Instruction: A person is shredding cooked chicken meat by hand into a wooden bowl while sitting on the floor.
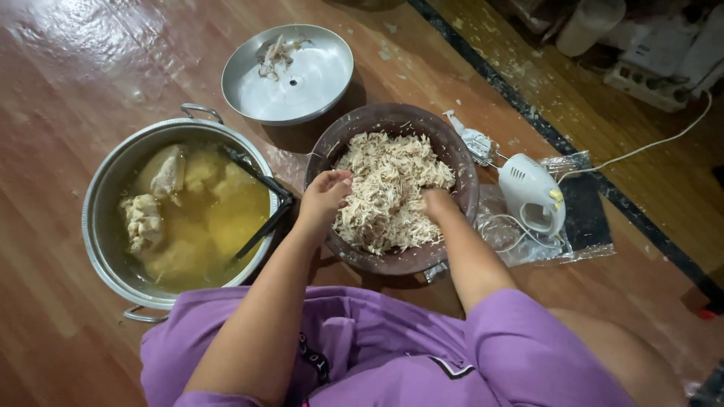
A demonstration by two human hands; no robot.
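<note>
While both hands dig into the pale shredded chicken (388, 192) heaped in the round brown bowl (460, 154), left hand (326, 194) pinches strands at nine o'clock, right hand (437, 203) lies curled, half-buried, at four o'clock

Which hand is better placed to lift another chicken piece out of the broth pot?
Probably the left hand: it rests at the brown bowl's near-left rim, right beside the pot and the black tongs. The right hand is buried in the shredded chicken, farther away.

A bowl (332, 147) sits between a pot (102, 196) left and a mixer (532, 192) right, a plate (317, 75) behind.
</note>
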